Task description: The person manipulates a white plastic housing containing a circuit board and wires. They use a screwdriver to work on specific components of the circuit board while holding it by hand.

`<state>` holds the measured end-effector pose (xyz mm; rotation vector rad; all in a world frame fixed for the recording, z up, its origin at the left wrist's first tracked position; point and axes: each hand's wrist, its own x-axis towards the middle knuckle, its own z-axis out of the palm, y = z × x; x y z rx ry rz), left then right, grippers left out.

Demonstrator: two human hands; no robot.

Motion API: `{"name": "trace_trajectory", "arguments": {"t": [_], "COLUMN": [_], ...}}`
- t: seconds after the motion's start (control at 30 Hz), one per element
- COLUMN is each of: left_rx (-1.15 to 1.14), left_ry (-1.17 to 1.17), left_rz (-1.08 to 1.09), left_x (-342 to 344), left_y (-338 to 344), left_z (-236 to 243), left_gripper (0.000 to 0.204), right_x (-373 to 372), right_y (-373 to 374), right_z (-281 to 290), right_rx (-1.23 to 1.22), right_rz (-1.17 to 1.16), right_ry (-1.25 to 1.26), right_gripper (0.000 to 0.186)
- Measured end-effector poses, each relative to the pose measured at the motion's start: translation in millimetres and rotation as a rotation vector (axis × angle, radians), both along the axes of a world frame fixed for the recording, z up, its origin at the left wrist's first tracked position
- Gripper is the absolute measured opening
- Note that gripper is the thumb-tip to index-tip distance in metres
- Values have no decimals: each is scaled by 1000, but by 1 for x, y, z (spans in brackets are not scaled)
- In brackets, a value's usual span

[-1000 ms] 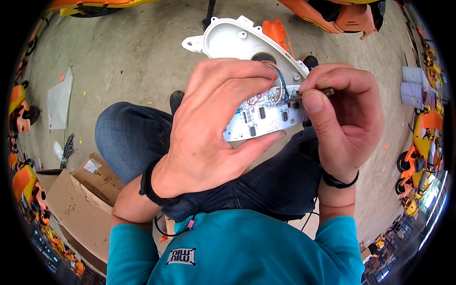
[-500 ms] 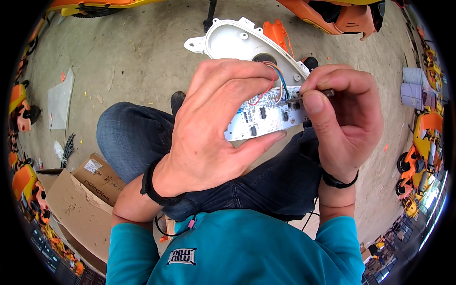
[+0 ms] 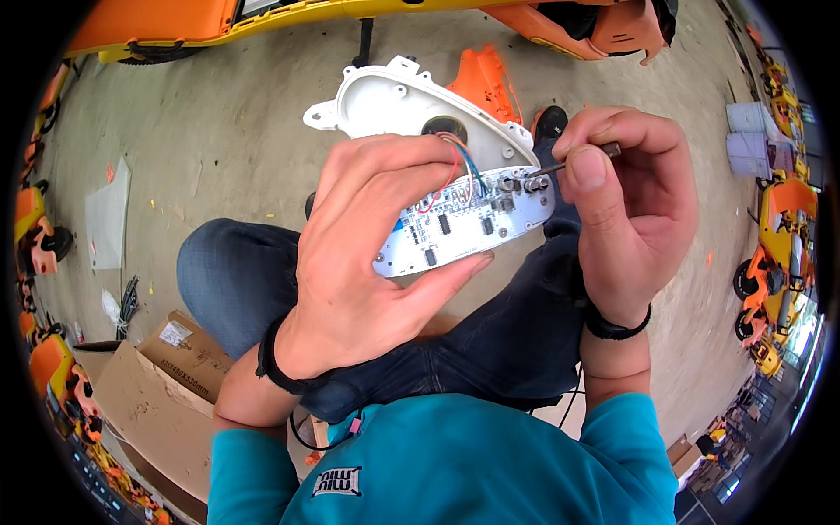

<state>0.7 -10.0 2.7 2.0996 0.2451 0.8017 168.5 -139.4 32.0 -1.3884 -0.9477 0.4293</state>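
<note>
My left hand grips a white circuit board between thumb and fingers, above my lap. Dark chips and small metal parts dot its upper face. Thin coloured wires rise from the board's far edge toward a white plastic housing just beyond it. Pinched in my right hand is a thin metal rod-shaped tool with a thicker dark end. Its tip reaches the metal parts near the board's right end; whether it touches them I cannot tell.
An orange plastic part lies behind the housing. Orange-and-yellow vehicle bodies stand along the far side. At lower left is an opened cardboard box. A clear sheet lies on the concrete floor, and pale bundles stand at right.
The board and my left hand have shifted left and slightly nearer. The tool's tip now shows clearly by the right-end metal parts. More of the housing's near side and the orange part shows.
</note>
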Motion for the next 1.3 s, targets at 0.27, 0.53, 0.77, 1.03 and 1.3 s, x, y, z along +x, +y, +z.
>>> {"name": "trace_trajectory", "arguments": {"t": [0.27,0.53,0.77,1.03,1.3], "left_rx": [-10,-13,-21,1,-23], "left_ry": [28,52,25,35,38], "left_rz": [-15,-32,-41,-28,-10], "left_x": [-1,-1,-1,0,2], "left_y": [0,1,1,3,1], "left_z": [-1,-1,-1,6,12], "left_gripper": [61,62,63,63,61], "right_x": [7,8,7,7,12], "right_y": [-2,-4,-4,-2,-4], "right_z": [2,4,5,1,3], "right_rx": [-18,-80,-84,-16,-28], "right_rz": [45,77,82,94,146], "right_ry": [-61,-94,-88,-95,-204], "right_gripper": [18,20,20,23,25]}}
